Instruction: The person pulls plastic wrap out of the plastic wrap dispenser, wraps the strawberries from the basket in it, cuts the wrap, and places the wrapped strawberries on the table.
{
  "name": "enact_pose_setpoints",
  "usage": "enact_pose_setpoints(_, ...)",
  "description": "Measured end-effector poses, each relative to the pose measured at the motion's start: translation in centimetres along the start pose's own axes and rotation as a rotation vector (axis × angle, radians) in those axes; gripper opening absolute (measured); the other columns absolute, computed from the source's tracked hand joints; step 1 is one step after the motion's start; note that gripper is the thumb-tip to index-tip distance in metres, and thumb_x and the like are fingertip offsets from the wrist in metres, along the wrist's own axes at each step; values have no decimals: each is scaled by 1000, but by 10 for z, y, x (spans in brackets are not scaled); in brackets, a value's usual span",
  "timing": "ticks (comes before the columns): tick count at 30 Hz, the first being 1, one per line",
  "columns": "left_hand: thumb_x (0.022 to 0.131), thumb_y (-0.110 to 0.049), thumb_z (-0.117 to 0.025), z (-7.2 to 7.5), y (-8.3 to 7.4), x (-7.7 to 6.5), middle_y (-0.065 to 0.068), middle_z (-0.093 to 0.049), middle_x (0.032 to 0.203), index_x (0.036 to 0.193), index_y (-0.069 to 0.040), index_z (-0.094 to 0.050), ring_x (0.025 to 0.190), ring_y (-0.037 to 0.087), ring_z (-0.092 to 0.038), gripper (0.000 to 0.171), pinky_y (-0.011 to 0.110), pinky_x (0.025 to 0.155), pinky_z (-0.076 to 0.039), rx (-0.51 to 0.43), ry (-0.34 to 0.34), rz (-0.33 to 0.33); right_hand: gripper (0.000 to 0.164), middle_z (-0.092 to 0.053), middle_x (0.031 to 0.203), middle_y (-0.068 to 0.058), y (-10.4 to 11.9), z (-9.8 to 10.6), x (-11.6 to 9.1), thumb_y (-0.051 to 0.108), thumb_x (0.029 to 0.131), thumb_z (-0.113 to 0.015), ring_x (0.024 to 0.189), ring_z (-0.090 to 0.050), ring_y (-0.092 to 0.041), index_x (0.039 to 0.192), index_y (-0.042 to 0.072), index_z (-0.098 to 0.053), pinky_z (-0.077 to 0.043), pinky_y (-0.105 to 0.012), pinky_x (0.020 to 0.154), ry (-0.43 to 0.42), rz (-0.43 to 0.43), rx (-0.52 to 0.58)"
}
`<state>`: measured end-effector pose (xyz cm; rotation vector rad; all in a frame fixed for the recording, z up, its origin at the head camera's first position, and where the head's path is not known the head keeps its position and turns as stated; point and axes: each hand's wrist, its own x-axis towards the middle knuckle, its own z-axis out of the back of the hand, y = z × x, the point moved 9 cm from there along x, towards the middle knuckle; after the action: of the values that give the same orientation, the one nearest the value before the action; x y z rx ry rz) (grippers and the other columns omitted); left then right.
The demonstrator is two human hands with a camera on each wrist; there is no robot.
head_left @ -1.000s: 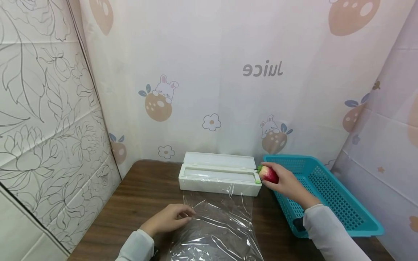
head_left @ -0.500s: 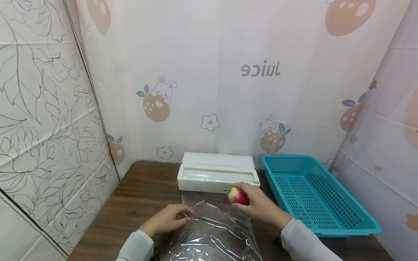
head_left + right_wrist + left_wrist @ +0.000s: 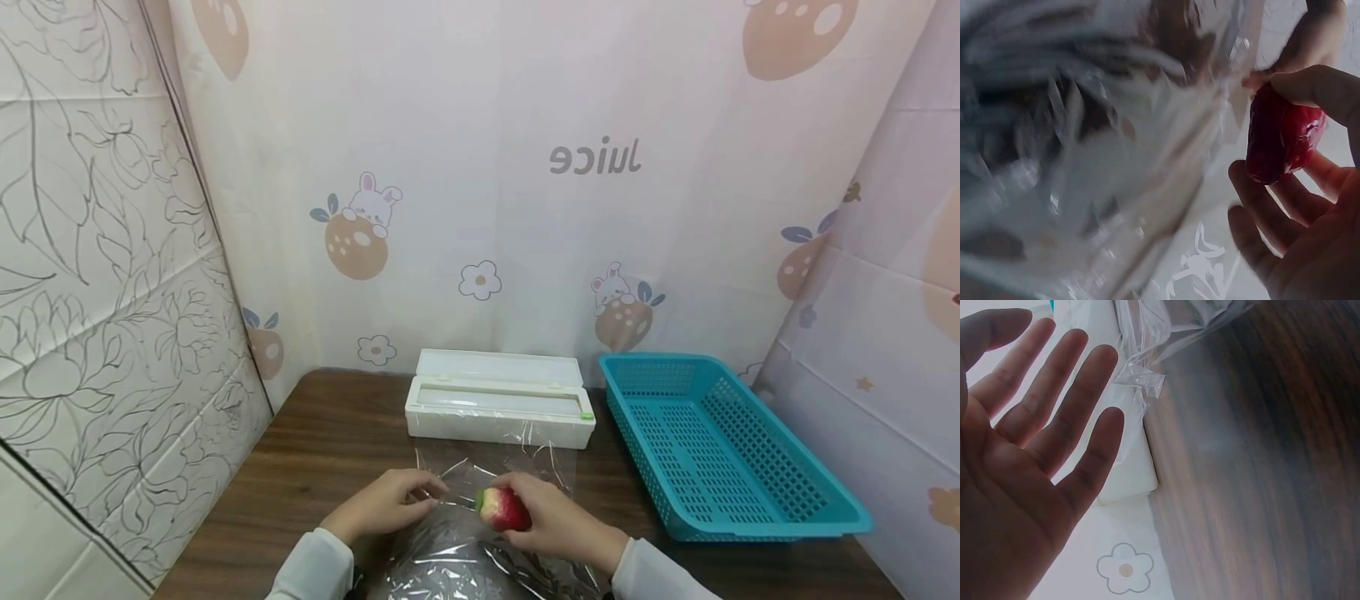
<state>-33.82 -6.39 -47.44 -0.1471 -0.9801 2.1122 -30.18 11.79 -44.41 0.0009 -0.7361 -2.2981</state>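
Note:
My right hand (image 3: 551,518) holds a red fruit (image 3: 504,508), cream-coloured toward its green top, between thumb and fingers. In the head view it overlaps the middle of a sheet of clear plastic film (image 3: 450,558). The right wrist view shows the fruit's glossy red side (image 3: 1285,134), with the crinkled film (image 3: 1116,162) beside it. At the film's left edge is my left hand (image 3: 390,502), empty. Its fingers (image 3: 1066,434) are spread and slightly bent in the left wrist view. The film runs forward from a white wrap dispenser (image 3: 498,427) with its lid raised.
A turquoise plastic basket (image 3: 765,529) stands to the right of the dispenser, with nothing in it. Dark wood tabletop (image 3: 300,475) shows left of the film. A printed curtain (image 3: 480,208) closes off the back of the table.
My right hand has carried the red fruit from beside the basket's left edge, leftward and toward me, to over the film. The left hand has stayed in place.

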Motion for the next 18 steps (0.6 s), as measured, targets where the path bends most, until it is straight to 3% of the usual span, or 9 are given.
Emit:
enact_pose_setpoints(6, 100, -18, -62, -1, 4, -1, 5, -70, 115, 116, -7, -69, 99, 7, -65, 21, 28, 84, -56, -25, 10, 38, 53, -59, 115, 9, 2, -25, -6, 27, 78, -85, 97, -56, -2, 124, 21, -59, -54, -23, 76, 86, -9, -46)
enact_pose_setpoints(18, 100, -20, -62, -4, 6, -1, 1, -70, 115, 117, -11, -69, 101, 8, -65, 21, 28, 84, -55, -46, 33, 79, 54, -57, 110, 14, -1, -43, -9, 30, 75, -86, 92, -54, 1, 121, 26, -60, -51, -21, 72, 136, -49, -50)
